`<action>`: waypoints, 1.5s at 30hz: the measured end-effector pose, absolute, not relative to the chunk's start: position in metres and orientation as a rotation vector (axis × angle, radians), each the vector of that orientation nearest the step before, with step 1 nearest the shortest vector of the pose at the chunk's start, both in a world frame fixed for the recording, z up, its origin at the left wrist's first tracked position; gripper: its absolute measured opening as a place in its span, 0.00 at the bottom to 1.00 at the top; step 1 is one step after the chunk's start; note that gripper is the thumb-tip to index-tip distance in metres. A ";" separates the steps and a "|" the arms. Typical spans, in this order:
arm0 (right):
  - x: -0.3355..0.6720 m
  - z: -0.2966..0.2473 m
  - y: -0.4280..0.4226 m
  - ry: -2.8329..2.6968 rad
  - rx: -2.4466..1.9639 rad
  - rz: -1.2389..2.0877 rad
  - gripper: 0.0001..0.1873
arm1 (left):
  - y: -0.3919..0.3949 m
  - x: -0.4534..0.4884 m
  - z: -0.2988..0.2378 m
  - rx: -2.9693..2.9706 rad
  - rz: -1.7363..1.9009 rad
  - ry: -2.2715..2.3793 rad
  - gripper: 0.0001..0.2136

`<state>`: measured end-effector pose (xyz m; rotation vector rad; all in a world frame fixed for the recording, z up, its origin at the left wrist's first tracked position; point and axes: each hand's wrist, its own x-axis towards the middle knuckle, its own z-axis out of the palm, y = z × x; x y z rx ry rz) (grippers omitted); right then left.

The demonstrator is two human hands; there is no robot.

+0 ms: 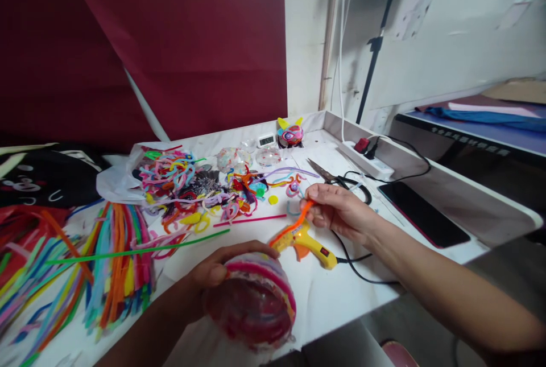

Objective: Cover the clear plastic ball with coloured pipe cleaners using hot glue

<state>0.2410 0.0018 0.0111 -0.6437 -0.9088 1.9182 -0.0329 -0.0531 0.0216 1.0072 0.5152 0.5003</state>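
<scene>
My left hand [226, 270] is wrapped round a clear plastic half-ball [260, 316] whose outside is covered with pink, purple and red pipe cleaner. Its hollow side is turned toward me. Between the thumb and fingers of my right hand [330, 207] is an orange pipe cleaner [301, 220], stretched down and left toward the half-ball's far side. Whether its lower end is stuck to the half-ball is hidden. Under the pipe cleaner, a yellow glue gun [315, 243] lies on the table [333, 304]. Black-handled scissors [333, 174] lie open just beyond my right hand.
Bundles of coloured pipe cleaners [121, 264] cover the table's left side. Behind them is a plastic bag [115, 179] of curled pieces. A small timer [267, 140] and a finished-looking decorated ball [290, 132] stand at the back. A phone [422, 213] and a power strip [367, 159] lie right.
</scene>
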 end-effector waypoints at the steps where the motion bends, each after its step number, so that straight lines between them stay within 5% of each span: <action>1: 0.239 0.011 0.001 -0.904 -0.664 1.897 0.12 | -0.052 -0.033 0.023 1.041 0.492 0.518 0.33; 10: 0.254 0.010 0.000 -1.774 -0.857 1.286 0.12 | -0.050 -0.044 0.036 1.226 0.475 0.526 0.32; 17: 0.246 0.020 -0.016 -2.377 -0.610 0.649 0.13 | -0.054 -0.041 0.040 1.251 0.493 0.493 0.31; 37: 0.240 0.006 -0.014 -2.340 -0.709 -0.276 0.09 | -0.057 -0.038 0.031 1.092 0.507 0.463 0.31; 45: 0.241 0.010 -0.017 -2.400 -0.737 -0.228 0.11 | -0.057 -0.036 0.024 1.018 0.507 0.489 0.33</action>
